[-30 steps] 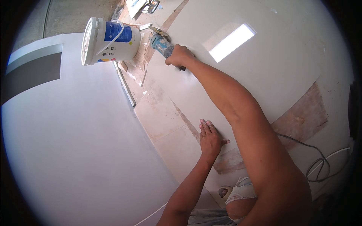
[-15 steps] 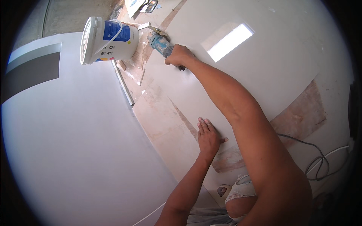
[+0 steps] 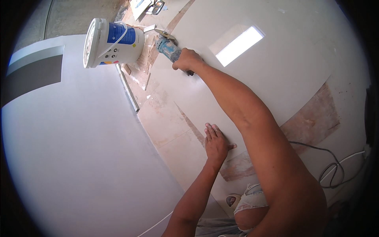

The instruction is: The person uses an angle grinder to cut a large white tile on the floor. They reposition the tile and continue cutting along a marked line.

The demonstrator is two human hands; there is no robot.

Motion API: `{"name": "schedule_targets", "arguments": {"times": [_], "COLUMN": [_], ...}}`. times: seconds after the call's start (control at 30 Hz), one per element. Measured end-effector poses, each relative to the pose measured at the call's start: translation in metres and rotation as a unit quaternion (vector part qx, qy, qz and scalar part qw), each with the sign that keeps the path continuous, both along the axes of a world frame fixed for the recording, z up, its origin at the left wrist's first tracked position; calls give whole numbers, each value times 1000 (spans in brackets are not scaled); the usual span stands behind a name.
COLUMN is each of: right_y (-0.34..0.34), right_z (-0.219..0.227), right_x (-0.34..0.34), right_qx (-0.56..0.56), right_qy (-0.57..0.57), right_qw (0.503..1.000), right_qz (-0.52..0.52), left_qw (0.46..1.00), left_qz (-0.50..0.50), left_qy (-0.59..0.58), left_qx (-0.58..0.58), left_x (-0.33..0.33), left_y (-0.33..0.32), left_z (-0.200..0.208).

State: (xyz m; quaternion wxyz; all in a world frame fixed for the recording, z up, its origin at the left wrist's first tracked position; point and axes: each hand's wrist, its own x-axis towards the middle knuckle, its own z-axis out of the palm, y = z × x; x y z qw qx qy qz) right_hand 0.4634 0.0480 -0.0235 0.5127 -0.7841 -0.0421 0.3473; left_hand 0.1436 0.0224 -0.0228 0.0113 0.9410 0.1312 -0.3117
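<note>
At far left, a grey and dark band crosses the white panel [image 3: 79, 158]. A white plastic bucket [image 3: 110, 41] with a blue label and small coloured marks lies above it, beside a metal strip [image 3: 127, 87]. The left hand [image 3: 215, 144] lies flat, fingers together, pressed on the edge of the large glossy white tile [image 3: 276, 71] at centre. The right hand [image 3: 187, 61] is wrapped tight around the blue angle grinder [image 3: 167, 47], whose disc sits at the tile's far corner. Cables [image 3: 335, 170] trail at right. Against the earlier frame, both hands hold nearly the same positions; the grinder has not visibly advanced.
</note>
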Motion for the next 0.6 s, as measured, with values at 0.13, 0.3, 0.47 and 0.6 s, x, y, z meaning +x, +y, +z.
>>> {"name": "schedule_targets", "arguments": {"times": [0.13,0.3,0.47,0.6], "right_y": [0,-2,-3,-4], "right_z": [-1,-1,-2,0], "right_x": [-1,-3,-4,-5], "right_qx": [0,8,-4,-15], "right_qy": [1,0,-2,2], "right_qw": [1000,1000,1000,1000], "right_qz": [2,7,1,3], "left_qw": [1000,1000,1000,1000], "left_qz": [2,-7,-1,2], "left_qy": [1,5,4,-5], "left_qx": [1,9,5,1], "left_x": [1,0,2,2], "left_y": [0,1,-1,-1], "left_z": [0,-2,0,0]}}
